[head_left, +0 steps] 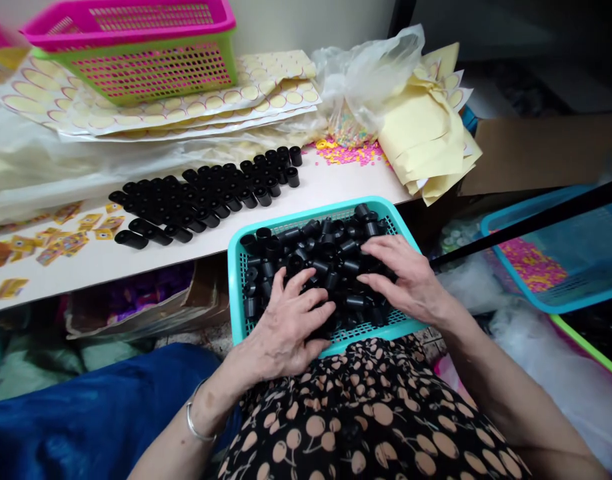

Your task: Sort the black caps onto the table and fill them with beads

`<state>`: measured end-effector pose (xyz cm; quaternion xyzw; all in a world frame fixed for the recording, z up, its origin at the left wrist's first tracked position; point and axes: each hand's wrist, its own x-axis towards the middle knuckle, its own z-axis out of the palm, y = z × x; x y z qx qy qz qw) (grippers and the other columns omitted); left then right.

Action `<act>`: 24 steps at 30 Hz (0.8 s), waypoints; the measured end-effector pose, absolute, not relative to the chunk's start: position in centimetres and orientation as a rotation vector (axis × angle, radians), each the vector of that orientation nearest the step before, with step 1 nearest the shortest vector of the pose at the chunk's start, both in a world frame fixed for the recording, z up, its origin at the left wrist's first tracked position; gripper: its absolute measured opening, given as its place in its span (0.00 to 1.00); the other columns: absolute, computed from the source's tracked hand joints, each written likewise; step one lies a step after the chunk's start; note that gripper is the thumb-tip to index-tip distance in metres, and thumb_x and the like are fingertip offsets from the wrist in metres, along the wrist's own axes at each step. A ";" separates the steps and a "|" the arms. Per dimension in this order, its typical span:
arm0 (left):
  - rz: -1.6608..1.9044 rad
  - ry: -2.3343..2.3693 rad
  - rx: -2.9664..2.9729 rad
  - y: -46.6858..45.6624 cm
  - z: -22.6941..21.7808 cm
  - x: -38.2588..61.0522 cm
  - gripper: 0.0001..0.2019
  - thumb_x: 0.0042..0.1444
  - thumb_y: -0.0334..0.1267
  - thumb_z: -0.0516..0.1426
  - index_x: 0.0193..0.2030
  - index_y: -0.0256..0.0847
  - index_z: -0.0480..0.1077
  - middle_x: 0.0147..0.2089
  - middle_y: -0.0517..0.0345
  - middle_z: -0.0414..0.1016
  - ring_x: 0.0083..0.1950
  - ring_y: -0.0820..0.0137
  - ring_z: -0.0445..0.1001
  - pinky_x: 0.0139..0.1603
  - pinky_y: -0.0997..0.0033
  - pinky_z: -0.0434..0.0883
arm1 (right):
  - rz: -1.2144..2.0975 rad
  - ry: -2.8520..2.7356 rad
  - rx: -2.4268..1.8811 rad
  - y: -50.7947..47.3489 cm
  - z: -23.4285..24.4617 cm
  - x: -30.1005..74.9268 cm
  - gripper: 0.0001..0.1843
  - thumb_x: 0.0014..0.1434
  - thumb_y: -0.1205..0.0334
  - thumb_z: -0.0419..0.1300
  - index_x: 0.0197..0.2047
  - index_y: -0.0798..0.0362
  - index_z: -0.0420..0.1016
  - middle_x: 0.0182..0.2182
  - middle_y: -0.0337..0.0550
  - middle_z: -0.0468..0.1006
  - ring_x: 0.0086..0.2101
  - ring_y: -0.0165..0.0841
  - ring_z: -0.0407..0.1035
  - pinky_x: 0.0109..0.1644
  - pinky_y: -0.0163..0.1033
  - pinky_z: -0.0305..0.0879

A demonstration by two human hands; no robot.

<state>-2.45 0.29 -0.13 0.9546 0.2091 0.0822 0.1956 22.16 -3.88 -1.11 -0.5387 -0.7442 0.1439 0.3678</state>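
The left hand lies palm down at the near left of the heap, its fingers spread and loosely curled over black plastic cylinders. The right hand reaches in from the other side, with a clear gap between its thumb and forefinger, the tips just at the pieces. Neither hand visibly clasps one; whether a cylinder touches the hidden left palm, one cannot tell.

The loose cylinders lie jumbled, some on their sides and some on end, in a turquoise basket. The basket sits against the person's cherry-patterned garment, close to the edge of a white table. A silver bangle circles the left wrist.

On the table, beyond the basket and to its left, more black cylinders stand in close rows. Small orange printed pieces are scattered left of them; pink and yellow beads spread near a clear plastic bag and crumpled yellow paper. Farther back, a pink-rimmed green basket rests on sheets of yellow circles. At far right is a blue basket holding pink and yellow bits.
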 end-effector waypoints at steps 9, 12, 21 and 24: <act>0.825 0.651 2.234 0.8 -0.2 -3.1 0.12 0.42 0.28 0.61 0.37 0.38 0.70 0.47 0.46 0.74 0.50 0.56 0.71 0.51 0.54 0.69 | 0.570 -2.300 -1.362 -6.3 -1.4 19.4 0.12 0.58 0.68 0.55 0.46 0.54 0.69 0.44 0.49 0.72 0.44 0.40 0.65 0.47 0.46 0.66; 0.966 0.714 1.968 1.1 0.4 -4.0 0.12 0.41 0.26 0.62 0.35 0.38 0.71 0.43 0.47 0.76 0.45 0.59 0.74 0.44 0.60 0.73 | 0.495 -2.469 -1.413 -5.7 -2.2 18.2 0.13 0.57 0.66 0.55 0.46 0.55 0.69 0.42 0.50 0.71 0.44 0.42 0.63 0.48 0.50 0.63; 0.808 0.801 1.890 1.6 0.2 -2.4 0.10 0.41 0.26 0.60 0.34 0.37 0.74 0.35 0.53 0.77 0.36 0.66 0.74 0.36 0.70 0.70 | 0.997 -1.563 -1.305 -5.6 -2.2 19.0 0.16 0.57 0.63 0.59 0.50 0.52 0.69 0.43 0.45 0.74 0.40 0.34 0.69 0.45 0.42 0.68; 0.687 0.799 1.960 1.3 0.3 -1.3 0.11 0.43 0.27 0.59 0.37 0.37 0.74 0.34 0.57 0.76 0.33 0.71 0.72 0.34 0.72 0.68 | 1.242 -1.167 -1.175 -6.0 -2.3 19.5 0.19 0.54 0.60 0.63 0.49 0.50 0.71 0.42 0.43 0.77 0.41 0.34 0.72 0.47 0.43 0.70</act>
